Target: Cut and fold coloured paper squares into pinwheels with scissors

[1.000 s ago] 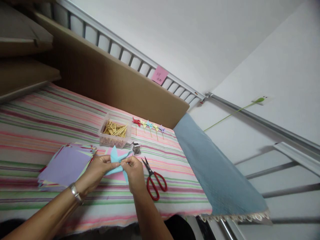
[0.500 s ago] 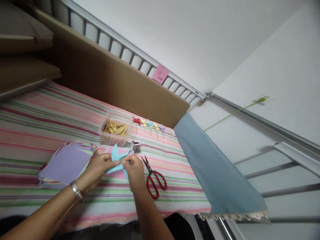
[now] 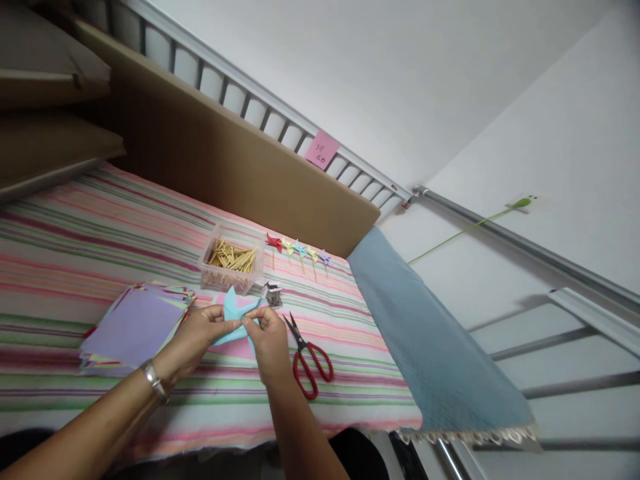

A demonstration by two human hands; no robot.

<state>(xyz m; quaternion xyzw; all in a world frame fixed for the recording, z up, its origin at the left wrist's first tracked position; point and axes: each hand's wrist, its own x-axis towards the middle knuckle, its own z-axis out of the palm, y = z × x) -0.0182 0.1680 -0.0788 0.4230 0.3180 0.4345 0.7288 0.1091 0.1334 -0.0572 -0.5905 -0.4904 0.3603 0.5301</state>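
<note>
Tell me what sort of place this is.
Probably a bedroom or dormitory used for paper craft, though I can't be sure. A slatted metal rail runs behind the striped cloth, where a stack of coloured paper and red-handled scissors lie.

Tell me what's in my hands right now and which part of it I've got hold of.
The blue paper, folded pinwheel-style: the left grip and right grip both pinch it near its middle.
</note>
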